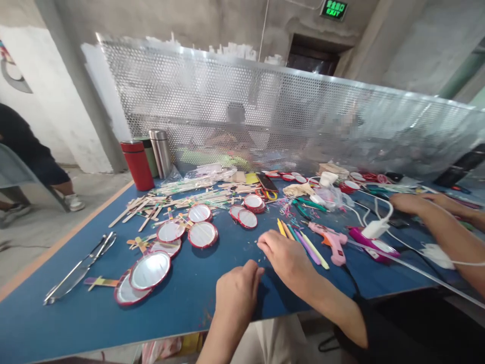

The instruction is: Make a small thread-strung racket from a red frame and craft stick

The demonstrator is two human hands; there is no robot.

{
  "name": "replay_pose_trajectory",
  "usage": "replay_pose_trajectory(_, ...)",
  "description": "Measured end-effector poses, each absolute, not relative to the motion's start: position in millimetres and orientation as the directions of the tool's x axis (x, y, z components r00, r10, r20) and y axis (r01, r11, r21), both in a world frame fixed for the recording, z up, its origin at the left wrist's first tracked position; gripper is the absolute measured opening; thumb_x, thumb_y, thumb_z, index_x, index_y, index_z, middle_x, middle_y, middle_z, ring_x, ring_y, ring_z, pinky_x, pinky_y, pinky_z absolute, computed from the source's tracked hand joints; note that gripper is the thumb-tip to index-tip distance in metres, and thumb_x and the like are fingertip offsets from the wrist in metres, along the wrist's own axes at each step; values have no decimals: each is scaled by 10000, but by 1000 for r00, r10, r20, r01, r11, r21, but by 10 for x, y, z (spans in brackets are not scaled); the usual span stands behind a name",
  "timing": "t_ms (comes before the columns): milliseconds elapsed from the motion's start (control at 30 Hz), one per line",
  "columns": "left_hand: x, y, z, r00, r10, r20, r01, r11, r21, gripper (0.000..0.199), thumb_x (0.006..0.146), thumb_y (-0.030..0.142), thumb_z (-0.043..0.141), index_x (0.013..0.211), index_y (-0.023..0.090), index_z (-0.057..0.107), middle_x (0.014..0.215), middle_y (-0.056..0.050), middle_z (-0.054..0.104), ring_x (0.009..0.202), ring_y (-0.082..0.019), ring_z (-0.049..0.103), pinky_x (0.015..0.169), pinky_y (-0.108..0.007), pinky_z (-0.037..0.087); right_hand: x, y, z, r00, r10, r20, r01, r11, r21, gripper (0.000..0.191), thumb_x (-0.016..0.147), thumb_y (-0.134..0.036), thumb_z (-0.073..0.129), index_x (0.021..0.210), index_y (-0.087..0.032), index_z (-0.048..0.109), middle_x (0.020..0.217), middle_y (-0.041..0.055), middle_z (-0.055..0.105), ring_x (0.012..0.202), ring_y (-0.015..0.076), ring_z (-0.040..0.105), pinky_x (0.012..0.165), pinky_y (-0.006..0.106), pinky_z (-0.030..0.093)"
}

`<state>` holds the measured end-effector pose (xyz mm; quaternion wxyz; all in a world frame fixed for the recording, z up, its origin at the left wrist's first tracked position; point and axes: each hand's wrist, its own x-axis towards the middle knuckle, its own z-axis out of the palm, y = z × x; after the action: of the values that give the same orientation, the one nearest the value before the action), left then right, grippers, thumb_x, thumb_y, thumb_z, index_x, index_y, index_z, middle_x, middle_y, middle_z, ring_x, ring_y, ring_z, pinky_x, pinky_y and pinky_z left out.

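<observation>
My left hand (238, 289) is held over the near edge of the blue table, fingers curled together. Just right of it, my right hand (285, 254) is closed too, thumb and fingertips pinched above tiny pale bits on the tabletop. What either hand grips, if anything, is too small or hidden to tell. Several colored marker pens (309, 247) lie beside my right hand, next to a pink glue gun (330, 240). To the left are round red-rimmed discs (150, 270), some with craft-stick handles (102, 281) attached.
Loose craft sticks (146, 207) are heaped at the back left, near a red flask (138, 166) and a steel flask (160, 153). Eyeglasses (81, 268) lie at the left. A magenta device (373, 245) with cables and a co-worker's arms (435, 217) are at the right. A perforated metal screen (212, 101) stands behind.
</observation>
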<state>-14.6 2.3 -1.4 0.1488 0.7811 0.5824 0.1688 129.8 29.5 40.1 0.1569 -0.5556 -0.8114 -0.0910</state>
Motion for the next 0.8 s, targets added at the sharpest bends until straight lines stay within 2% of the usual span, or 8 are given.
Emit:
replay_pose_trajectory(100, -188, 22, -30, 312, 944, 108, 726, -310, 614, 401, 983, 361, 311, 694, 212, 545, 588, -2, 641, 558, -141, 605, 527, -217, 323, 1573, 6, 144, -226, 788, 573, 920, 365, -139, 362, 969, -349, 452, 645, -201, 514, 544, -36, 561, 469, 102, 521, 507, 246, 308)
replay_pose_trajectory(167, -193, 21, -35, 425, 897, 120, 550, -361, 753, 471, 989, 416, 250, 639, 212, 489, 535, 18, 598, 531, -118, 567, 557, -195, 358, 1690, -122, -18, -197, 765, 613, 914, 370, -168, 433, 987, -367, 403, 588, -206, 456, 498, -45, 498, 429, 93, 472, 497, 251, 289)
replay_pose_trajectory(200, -185, 20, -37, 485, 867, 113, 499, -381, 778, 482, 987, 434, 243, 633, 211, 483, 530, 23, 591, 523, -112, 552, 557, -190, 361, 1725, -165, -83, -179, 766, 618, 912, 365, -188, 445, 992, -368, 387, 579, -209, 439, 491, -48, 479, 427, 91, 461, 496, 250, 288)
replay_pose_trajectory(300, -132, 20, -49, 537, 840, 82, 582, -439, 684, 434, 971, 415, 316, 658, 205, 532, 570, 19, 612, 524, -113, 531, 533, -203, 323, 1748, -225, -197, -114, 759, 642, 918, 328, -224, 446, 994, -353, 379, 573, -213, 422, 488, -47, 461, 427, 94, 452, 494, 252, 285)
replay_pose_trajectory(400, -87, 15, -57, 511, 856, 69, 665, -446, 600, 323, 953, 313, 382, 725, 206, 585, 644, 16, 654, 563, -113, 549, 540, -210, 311, 1706, -236, -210, -88, 742, 664, 943, 277, -185, 427, 989, -300, 382, 574, -218, 436, 495, -29, 494, 432, 110, 482, 508, 270, 289)
replay_pose_trajectory(567, -79, -23, -14, 494, 866, 75, 628, -415, 658, 107, 856, 209, 582, 754, 202, 613, 671, 42, 651, 606, -101, 553, 574, -196, 352, 1673, -241, -200, -178, 726, 664, 947, 309, -83, 399, 982, -250, 376, 593, -228, 460, 519, -4, 544, 465, 137, 546, 524, 294, 299)
replay_pose_trajectory(667, -75, -37, 33, 504, 852, 139, 611, -466, 639, 88, 786, 213, 690, 737, 191, 619, 731, 20, 644, 703, -131, 567, 647, -223, 397, 1679, -239, -235, -171, 724, 668, 946, 310, -93, 395, 983, -257, 372, 597, -231, 453, 517, -3, 545, 463, 141, 549, 520, 298, 300)
replay_pose_trajectory(800, -67, -22, 45, 523, 811, 262, 568, -561, 603, 98, 806, 263, 690, 783, 189, 630, 839, -18, 647, 829, -180, 569, 768, -301, 428, 1711, -247, -231, -173, 766, 619, 936, 324, -139, 343, 964, -237, 409, 626, -230, 464, 540, -7, 568, 484, 143, 570, 529, 289, 315)
